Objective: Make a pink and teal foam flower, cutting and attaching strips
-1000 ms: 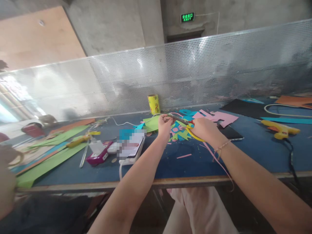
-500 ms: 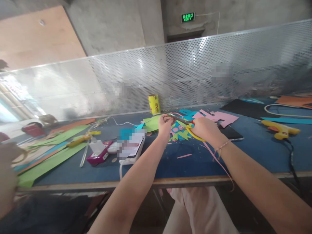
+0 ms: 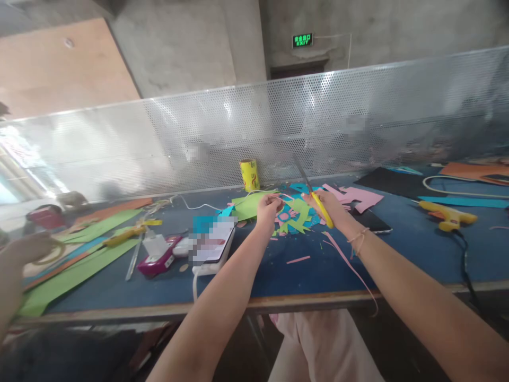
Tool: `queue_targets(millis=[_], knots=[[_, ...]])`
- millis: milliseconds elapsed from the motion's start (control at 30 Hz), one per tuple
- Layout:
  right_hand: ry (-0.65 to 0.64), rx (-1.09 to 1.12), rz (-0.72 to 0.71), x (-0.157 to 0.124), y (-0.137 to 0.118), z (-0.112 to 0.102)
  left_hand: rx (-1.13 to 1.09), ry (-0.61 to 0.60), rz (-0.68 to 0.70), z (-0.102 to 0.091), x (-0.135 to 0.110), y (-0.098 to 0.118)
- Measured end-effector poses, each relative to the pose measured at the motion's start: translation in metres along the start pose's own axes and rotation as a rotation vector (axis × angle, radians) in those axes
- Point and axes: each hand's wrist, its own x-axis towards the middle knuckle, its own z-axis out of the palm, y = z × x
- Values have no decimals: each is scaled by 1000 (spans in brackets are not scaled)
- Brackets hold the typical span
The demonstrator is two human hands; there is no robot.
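My left hand (image 3: 270, 206) is closed in a pinch over the paper pile, and a thin pink paper strip (image 3: 285, 197) shows at its fingertips. Scissors (image 3: 320, 206) with yellow handles are in my right hand (image 3: 333, 208), their blades pointing up and away from the left hand. Below both hands lie green, blue and pink paper cuttings (image 3: 294, 215). A long pink strip (image 3: 350, 260) trails from near my right hand over the table's front edge.
A phone (image 3: 214, 241) rests beside a purple power socket (image 3: 161, 257) on the left. A yellow glue gun (image 3: 447, 215) lies right. Behind stands a yellow roll (image 3: 249, 175) before a perforated metal screen (image 3: 199, 132). Another person's hand (image 3: 35, 246) holds a ring at far left.
The scissors have swung upward, away from my left fingers, where the blades were before. My left hand stays pinched in nearly the same spot. The other person's hand has shifted right.
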Motion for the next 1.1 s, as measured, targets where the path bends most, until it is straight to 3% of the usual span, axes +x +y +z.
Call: queue_targets(millis=[67,200,367,667,1100], knots=[[5,99,36,3,4,2,12,6,-4,-1,0,0],[-72,540,169,4,13,7,37,-13,-54,0,-2,0],[-204,864,116,2,22,21,66,-56,-142,5,-5,-3],[-245,762,78,-5,18,26,136,-239,-151,8,-10,-14],[-230,753,91,1,24,30,226,-295,-133,6,-10,-18]])
